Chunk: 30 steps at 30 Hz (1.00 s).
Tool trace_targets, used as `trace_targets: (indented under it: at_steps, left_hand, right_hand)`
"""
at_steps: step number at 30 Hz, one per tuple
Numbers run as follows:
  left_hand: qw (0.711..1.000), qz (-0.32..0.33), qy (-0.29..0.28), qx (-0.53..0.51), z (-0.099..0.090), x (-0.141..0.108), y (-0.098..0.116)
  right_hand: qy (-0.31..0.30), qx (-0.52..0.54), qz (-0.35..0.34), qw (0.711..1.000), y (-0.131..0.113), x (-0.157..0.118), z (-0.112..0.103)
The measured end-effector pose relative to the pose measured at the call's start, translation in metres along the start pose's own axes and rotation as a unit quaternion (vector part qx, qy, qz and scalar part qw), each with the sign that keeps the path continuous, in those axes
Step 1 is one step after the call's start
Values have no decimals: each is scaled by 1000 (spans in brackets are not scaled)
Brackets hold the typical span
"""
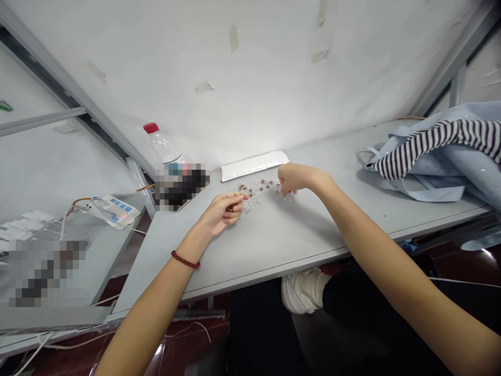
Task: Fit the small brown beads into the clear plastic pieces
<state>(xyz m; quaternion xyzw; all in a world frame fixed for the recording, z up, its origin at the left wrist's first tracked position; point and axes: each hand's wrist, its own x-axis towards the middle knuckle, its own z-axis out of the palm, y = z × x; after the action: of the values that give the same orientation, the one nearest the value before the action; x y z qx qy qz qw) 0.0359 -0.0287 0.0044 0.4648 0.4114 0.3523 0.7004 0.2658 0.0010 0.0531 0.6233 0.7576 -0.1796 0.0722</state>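
1 red-capped plastic bottle (164, 149), white power strip (117, 211) down-left of the bottle, pale blue bag (462, 175) and some stripy fabric (442, 138) way off right of it, random tape scraps (234, 39) on the wall (266, 104) above it

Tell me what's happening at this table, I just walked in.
A person has both bare hands over a pale grey tabletop. The curled left hand holds small brown pieces. The right hand has its fingers down among scattered small clear and brown pieces; whether it grips any is hidden. A long, narrow white object lies just behind the scatter, and a clear plastic bottle with a red cap is off to the left.
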Motion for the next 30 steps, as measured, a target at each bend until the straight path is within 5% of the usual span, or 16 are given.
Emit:
trace_targets:
  at_steps: [7,15,19,24,30]
  left_hand:
    - [1000,-7,-8,2,0,0,0]
    - [999,-32,-11,8,-1,2,-2]
    - [999,-43,-7,15,1,2,-2]
    - [999,-45,-9,13,3,3,-3]
    - [999,-40,-19,-6,-1,5,-6]
  right_hand:
    - [-55,4,17,998,-1,9,10]
    - [-14,-52,-20,998,-4,12,14]
    - [63,34,-92,993,-8,2,10]
    - [195,202,-282,918,-31,-5,17]
    - [197,254,-378,868,-48,3,33]
